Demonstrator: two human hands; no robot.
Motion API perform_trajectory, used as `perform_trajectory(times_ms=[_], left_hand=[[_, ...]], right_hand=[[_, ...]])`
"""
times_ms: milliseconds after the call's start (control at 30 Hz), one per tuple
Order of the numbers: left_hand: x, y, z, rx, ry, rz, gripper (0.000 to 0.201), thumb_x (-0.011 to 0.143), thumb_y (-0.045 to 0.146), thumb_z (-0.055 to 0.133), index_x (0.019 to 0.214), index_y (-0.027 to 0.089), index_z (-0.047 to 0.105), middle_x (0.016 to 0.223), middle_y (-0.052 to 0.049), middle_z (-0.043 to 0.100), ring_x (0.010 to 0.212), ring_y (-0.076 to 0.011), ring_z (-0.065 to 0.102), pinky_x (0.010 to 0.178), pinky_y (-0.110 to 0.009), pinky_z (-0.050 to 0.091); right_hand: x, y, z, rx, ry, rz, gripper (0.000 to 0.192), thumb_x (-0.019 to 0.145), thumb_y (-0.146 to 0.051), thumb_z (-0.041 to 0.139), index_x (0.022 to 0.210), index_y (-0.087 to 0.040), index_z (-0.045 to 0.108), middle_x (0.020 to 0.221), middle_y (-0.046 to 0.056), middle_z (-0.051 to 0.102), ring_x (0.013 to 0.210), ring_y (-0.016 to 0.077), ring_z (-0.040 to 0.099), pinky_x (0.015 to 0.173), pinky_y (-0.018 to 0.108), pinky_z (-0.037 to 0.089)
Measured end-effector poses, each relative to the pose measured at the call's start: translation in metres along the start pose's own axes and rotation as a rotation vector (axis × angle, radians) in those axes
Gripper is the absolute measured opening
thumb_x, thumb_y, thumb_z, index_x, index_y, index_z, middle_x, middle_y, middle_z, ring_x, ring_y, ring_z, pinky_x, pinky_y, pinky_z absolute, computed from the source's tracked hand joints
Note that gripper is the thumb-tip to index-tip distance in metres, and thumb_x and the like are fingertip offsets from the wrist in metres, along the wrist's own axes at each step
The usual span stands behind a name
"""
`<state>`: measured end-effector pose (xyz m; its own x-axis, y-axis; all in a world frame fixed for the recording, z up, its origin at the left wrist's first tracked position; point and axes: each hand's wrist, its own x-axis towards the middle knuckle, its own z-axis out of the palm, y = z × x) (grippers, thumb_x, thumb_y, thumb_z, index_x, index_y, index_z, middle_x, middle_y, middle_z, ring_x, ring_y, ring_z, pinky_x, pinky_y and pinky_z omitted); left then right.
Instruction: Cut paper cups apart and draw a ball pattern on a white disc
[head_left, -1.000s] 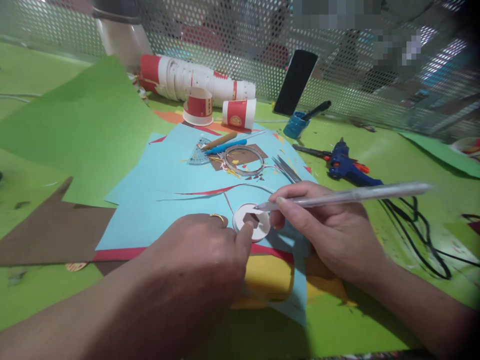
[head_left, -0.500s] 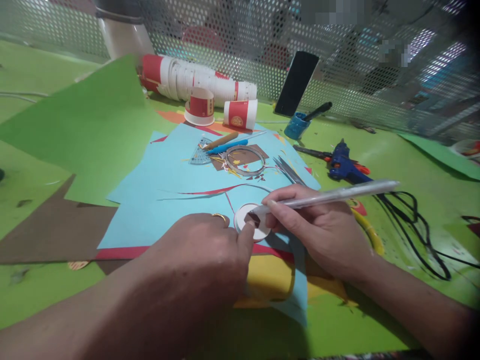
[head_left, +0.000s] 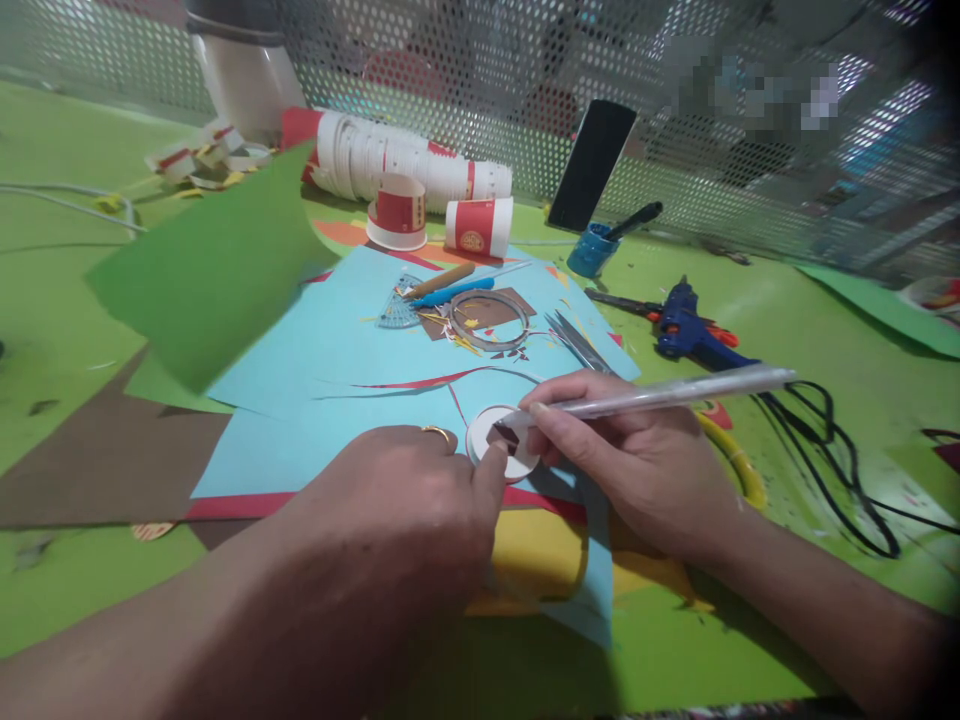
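A small white paper disc (head_left: 481, 435) with a brown scrap (head_left: 501, 434) on its middle lies on a light blue sheet (head_left: 337, 380). My left hand (head_left: 397, 520) presses down beside the disc, its index fingertip on the disc's near rim; a ring sits on one finger. My right hand (head_left: 637, 465) holds a clear pen (head_left: 675, 392) like a pencil, with its tip at the brown scrap.
Red and white paper cups (head_left: 405, 165) lie at the back by a mesh wall. A blue glue gun (head_left: 694, 330) with black cable, scissors (head_left: 574, 340), a wire ring (head_left: 487, 320), a blue pot (head_left: 591, 250) and a dark phone (head_left: 592, 165) surround the sheets. A green sheet (head_left: 217, 270) curls up at left.
The pen tip has moved left onto the brown scrap and my right hand has shifted slightly left. The green sheet at left has lifted and curled, uncovering cup scraps behind it.
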<state>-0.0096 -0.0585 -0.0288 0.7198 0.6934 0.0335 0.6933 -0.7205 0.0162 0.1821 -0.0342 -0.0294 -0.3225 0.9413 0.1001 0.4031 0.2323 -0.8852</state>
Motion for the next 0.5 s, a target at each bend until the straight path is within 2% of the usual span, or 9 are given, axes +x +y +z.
perform_trajectory(times_ms=[300,500], left_hand=[[-0.0001,-0.001,-0.0004,0.037,-0.007,0.033,0.028,0.086,0.011,0.044,0.109,0.01,0.06,0.069,-0.008,0.066,0.054,-0.0194,0.057,0.047,-0.028,0.04],[-0.0005,0.0003,0.0003,0.015,0.015,0.005,0.024,0.086,0.012,0.048,0.106,0.012,0.06,0.067,-0.006,0.064,0.052,-0.0165,0.055,0.055,-0.028,0.045]], right_hand=[[0.0006,-0.0005,-0.0004,-0.047,0.009,-0.015,0.007,0.09,-0.019,0.06,0.087,-0.021,0.066,0.073,-0.002,0.071,0.067,0.0112,0.068,0.064,0.021,0.058],[-0.0008,-0.0017,-0.0012,-0.078,0.013,0.032,0.007,0.089,-0.023,0.061,0.085,-0.021,0.066,0.07,-0.003,0.07,0.064,0.0116,0.067,0.061,0.021,0.056]])
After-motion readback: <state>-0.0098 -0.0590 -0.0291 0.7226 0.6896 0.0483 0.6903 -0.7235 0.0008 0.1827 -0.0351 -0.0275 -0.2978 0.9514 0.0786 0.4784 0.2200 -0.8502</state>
